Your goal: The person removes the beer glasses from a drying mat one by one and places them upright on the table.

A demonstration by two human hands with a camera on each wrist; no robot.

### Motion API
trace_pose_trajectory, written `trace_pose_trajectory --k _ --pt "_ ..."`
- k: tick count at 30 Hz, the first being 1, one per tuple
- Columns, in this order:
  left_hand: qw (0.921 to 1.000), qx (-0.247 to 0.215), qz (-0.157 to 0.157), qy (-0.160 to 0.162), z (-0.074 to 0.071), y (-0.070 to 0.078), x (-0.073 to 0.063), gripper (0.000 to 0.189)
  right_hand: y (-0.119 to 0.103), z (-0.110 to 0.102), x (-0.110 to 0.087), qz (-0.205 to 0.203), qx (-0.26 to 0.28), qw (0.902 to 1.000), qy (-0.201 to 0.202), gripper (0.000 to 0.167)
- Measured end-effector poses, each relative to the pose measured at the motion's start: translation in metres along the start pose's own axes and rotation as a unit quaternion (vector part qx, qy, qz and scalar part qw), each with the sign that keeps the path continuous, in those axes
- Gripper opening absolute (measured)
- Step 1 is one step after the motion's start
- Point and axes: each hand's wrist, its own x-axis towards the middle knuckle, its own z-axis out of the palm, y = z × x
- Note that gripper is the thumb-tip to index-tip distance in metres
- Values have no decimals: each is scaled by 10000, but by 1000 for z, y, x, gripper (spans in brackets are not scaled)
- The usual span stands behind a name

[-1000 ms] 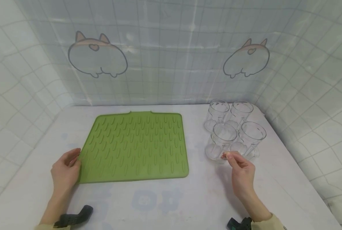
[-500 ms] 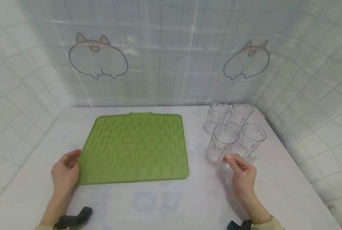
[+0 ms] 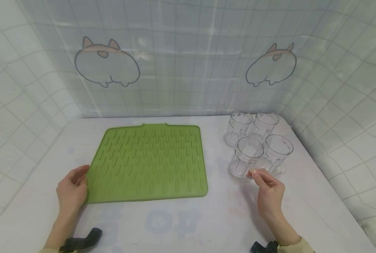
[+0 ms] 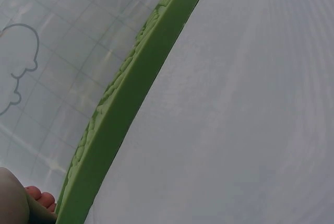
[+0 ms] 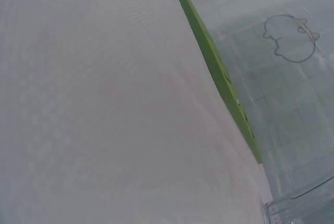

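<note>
A green mat with raised ridges (image 3: pixel 150 161) lies flat on the white table, left of centre in the head view. My left hand (image 3: pixel 72 188) rests at its left edge, fingers relaxed and fingertips against the side. In the left wrist view, the mat's thick edge (image 4: pixel 130 88) runs diagonally past the fingertips (image 4: pixel 46 199). On the right, several clear glass mugs stand upright in a cluster. My right hand (image 3: pixel 268 191) pinches the handle of the front left glass mug (image 3: pixel 249 156) between thumb and fingers. Part of a glass mug (image 5: pixel 300 211) shows in the right wrist view's lower corner.
Close beside the held mug stands another glass mug (image 3: pixel 278 149). Behind are two more, a left back mug (image 3: pixel 239 124) and a right back mug (image 3: pixel 265 123). A tiled curtain with cartoon animals (image 3: pixel 188 63) encloses the table's back and sides.
The front left mug has shifted slightly right toward its neighbour, with my right hand on its handle. My left hand and the green mat stay where they were.
</note>
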Motion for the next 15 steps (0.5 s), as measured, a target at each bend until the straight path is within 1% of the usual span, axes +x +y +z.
trace_pose_trajectory --k 5,10,15 --pt "9999 107 68 -54 -1 -2 -1 46 0 -1 0 82 -53 9999 24 13" --pt "9998 97 171 13 -1 -2 -3 45 3 -3 1 -58 160 9998 -65 12" --pt "9998 78 161 24 0 0 -4 45 3 -4 2 -132 82 9998 -100 13"
